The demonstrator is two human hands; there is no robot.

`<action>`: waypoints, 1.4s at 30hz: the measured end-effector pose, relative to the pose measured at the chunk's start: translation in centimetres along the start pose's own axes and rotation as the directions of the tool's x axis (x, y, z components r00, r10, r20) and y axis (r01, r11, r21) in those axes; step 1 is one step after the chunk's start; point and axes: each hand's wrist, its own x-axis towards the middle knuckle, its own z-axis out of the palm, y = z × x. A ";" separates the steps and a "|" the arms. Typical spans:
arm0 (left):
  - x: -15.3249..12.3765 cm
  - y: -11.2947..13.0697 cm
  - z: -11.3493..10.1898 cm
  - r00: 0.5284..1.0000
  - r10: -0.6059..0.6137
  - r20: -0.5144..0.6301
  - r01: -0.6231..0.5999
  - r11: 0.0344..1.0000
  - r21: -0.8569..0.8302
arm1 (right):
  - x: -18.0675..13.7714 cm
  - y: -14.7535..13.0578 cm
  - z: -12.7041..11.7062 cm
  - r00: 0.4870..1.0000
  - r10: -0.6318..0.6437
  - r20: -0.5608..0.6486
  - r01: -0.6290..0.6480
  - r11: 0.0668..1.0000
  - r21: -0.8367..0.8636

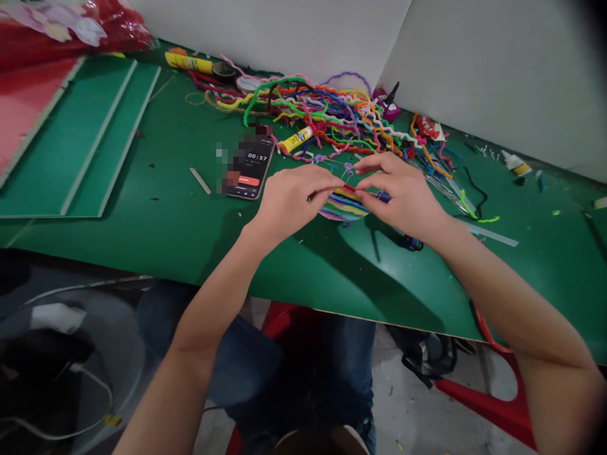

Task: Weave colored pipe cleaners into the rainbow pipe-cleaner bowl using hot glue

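A round piece (344, 210) covered in rows of coloured yarn, yellow, blue, green and pink among them, is on the green table. Along its far edge runs a short red strand of yarn (349, 188). My left hand (296, 197) pinches the strand's left side between thumb and fingers. From the other side, my right hand (403, 193) has thumb and index finger closed on the strand's right end. Small purple and blue flower-like bits on thin stems (349, 168) stand just beyond the fingers. A dark blue object (383, 197) lies partly hidden under my right hand.
A tangled heap of coloured yarn (327, 107) lies against the wall, with a yellow glue stick (296, 138) in front. Left of my hands are a phone (251, 167) showing a timer and a wooden stick (200, 181). Green boards (95, 139) cover the table's left side.
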 end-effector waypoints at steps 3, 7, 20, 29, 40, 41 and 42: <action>0.0 0.0 0.2 1.000 -0.017 -0.001 0.017 1.000 0.005 | 0.5 -0.3 -0.5 0.998 0.001 0.066 0.001 0.999 -0.036; 0.0 0.2 0.3 1.000 -0.014 -0.015 0.014 1.000 0.013 | 0.5 -0.8 -0.3 0.998 0.036 0.045 -0.029 0.989 -0.142; -0.1 -0.9 -0.2 0.986 -0.127 -0.109 0.133 0.990 0.050 | -2.4 0.1 2.1 0.944 0.130 -0.304 -0.179 0.974 -0.138; -0.2 -1.5 0.6 0.994 -0.082 -0.067 0.092 0.981 0.169 | -2.6 -0.5 1.8 0.838 0.150 -0.524 -0.202 0.979 -0.042; 0.1 -1.3 0.5 0.994 -0.102 0.026 0.102 0.994 -0.031 | -5.2 -0.4 6.3 0.660 0.516 -0.546 -0.328 0.852 0.409; 0.1 -1.4 0.5 0.993 -0.120 -0.001 0.120 0.991 -0.059 | -5.3 -0.1 7.1 0.632 0.573 -0.522 -0.348 0.812 0.469; 0.2 -1.6 0.6 0.989 -0.147 -0.026 0.144 0.985 -0.094 | -5.4 0.1 7.8 0.609 0.617 -0.498 -0.362 0.776 0.517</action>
